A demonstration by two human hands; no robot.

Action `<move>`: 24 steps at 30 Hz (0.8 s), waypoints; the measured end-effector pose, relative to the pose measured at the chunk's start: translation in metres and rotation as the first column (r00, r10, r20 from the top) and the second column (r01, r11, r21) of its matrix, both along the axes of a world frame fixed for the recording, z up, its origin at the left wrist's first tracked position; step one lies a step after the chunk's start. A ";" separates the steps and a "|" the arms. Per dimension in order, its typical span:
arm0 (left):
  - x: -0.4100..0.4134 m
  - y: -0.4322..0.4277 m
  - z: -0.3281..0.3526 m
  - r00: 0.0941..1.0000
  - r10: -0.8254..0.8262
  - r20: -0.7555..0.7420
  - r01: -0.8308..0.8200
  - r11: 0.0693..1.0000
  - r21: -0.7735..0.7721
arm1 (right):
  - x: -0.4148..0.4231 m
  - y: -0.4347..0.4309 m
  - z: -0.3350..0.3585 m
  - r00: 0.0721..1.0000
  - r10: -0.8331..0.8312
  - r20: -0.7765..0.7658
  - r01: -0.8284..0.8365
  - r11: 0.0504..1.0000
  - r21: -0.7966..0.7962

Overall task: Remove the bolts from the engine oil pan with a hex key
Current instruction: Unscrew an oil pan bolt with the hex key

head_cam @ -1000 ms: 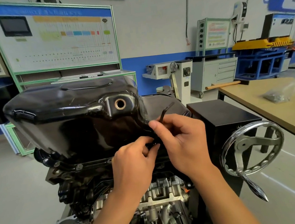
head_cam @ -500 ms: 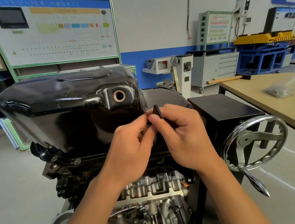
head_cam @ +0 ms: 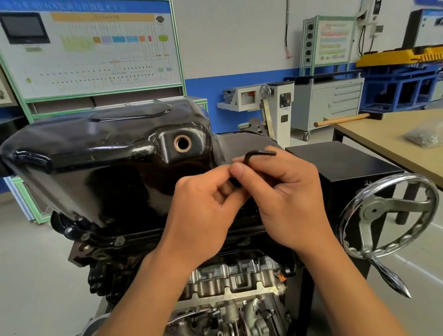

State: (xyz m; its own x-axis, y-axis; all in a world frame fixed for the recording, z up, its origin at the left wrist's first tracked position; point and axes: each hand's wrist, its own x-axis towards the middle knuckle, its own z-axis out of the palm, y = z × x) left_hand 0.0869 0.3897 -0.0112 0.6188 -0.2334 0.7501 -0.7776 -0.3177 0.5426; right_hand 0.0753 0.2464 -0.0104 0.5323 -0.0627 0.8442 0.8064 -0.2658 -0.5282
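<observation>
A glossy black oil pan (head_cam: 95,164) tops the upturned engine, its brass-ringed drain hole (head_cam: 182,143) facing me. Bolt heads (head_cam: 119,240) show along the pan flange at lower left. My right hand (head_cam: 289,197) holds a black L-shaped hex key (head_cam: 256,154) in front of the pan's right end, with the bent arm pointing right above my fingers. My left hand (head_cam: 205,211) pinches thumb and forefinger on the key's lower shaft, touching my right thumb. The key's tip is hidden between the fingers.
A black box (head_cam: 347,163) and a chrome handwheel (head_cam: 388,215) of the engine stand sit to the right. Further right is a wooden table (head_cam: 387,131) with a plastic bag of parts (head_cam: 424,136) and a wooden handle (head_cam: 341,120). Training boards and cabinets line the wall.
Both hands have risen from the pan flange to in front of the pan. The hex key has turned so its bent arm points right, and my left fingers now pinch its shaft.
</observation>
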 end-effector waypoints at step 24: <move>-0.004 -0.005 -0.058 0.886 0.382 0.261 -0.417 0.905 0.090 | 0.003 0.006 -0.015 0.998 -0.047 -0.049 0.045 0.999 -0.028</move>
